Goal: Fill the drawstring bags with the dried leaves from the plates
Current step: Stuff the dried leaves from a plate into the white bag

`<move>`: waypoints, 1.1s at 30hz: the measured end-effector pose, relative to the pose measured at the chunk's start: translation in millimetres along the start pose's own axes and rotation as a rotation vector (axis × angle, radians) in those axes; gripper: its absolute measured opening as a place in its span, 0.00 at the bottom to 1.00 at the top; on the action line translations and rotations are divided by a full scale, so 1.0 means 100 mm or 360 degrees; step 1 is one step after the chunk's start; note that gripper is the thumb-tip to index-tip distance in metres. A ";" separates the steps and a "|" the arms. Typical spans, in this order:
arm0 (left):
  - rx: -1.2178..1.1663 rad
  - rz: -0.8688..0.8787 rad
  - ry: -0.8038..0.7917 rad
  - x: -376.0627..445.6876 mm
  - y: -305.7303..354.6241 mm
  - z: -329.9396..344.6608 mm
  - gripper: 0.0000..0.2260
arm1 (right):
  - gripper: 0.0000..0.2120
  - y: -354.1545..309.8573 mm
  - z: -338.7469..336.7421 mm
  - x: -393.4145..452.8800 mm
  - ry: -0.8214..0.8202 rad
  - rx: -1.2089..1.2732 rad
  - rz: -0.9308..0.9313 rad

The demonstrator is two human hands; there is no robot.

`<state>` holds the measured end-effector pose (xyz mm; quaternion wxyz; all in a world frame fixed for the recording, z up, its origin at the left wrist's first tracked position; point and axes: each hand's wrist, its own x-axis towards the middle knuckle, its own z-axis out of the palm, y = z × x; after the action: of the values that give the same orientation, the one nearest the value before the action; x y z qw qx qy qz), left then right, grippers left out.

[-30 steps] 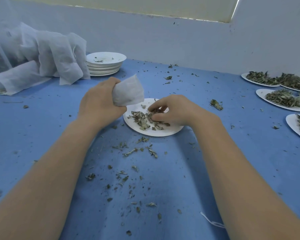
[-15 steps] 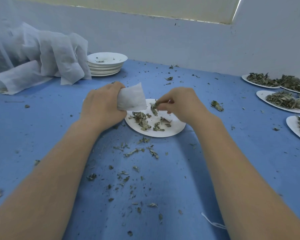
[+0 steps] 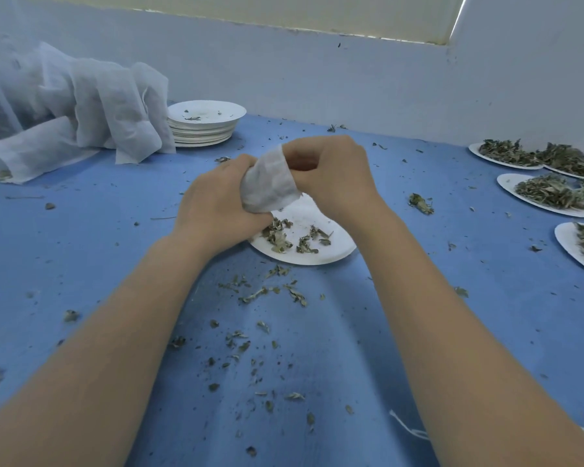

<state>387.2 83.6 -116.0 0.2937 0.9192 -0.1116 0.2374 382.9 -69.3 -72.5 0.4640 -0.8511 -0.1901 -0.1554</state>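
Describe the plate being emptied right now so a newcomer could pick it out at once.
On the blue table, look just beyond the two hands holding the white drawstring bag. The plate lies under them, nearly bare, with only a few dried leaves. The plates at the right are heaped; the stack at the back is piled up.

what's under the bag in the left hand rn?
Under the white bag, gripped by the left hand, sits a paper plate with a few dried leaves. The plate's far-left part is covered by bag and hand. The bag's contents cannot be seen.
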 end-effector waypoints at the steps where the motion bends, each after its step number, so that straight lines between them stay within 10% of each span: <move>1: -0.0047 -0.0017 0.0018 0.00 -0.01 -0.01 0.18 | 0.09 0.00 -0.01 0.00 -0.0067 0.0086 0.0005; 5: -0.0249 0.0037 0.0108 -0.02 0.02 -0.02 0.15 | 0.09 -0.02 -0.02 0.00 -0.0350 -0.0137 -0.0007; 13: -0.0161 0.0183 0.0172 -0.02 0.15 -0.01 0.18 | 0.07 -0.06 0.11 0.02 -0.0044 -0.0502 0.0054; 17: 0.0029 0.0078 0.0062 0.01 0.06 -0.08 0.21 | 0.08 -0.04 0.00 0.01 -0.0478 -0.0353 0.0100; 23: 0.0155 -0.0106 0.0052 0.04 -0.15 -0.16 0.22 | 0.20 0.18 0.11 0.07 -0.0146 0.0052 0.0385; 33: -0.0088 -0.0301 0.0211 0.04 -0.27 -0.20 0.18 | 0.25 0.27 0.25 0.09 -0.0757 -0.1023 0.0080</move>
<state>392.6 117.1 -113.3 0.3469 0.8994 -0.0111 0.2658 405.3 -59.7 -101.3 0.1207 -0.9696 -0.2128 0.0057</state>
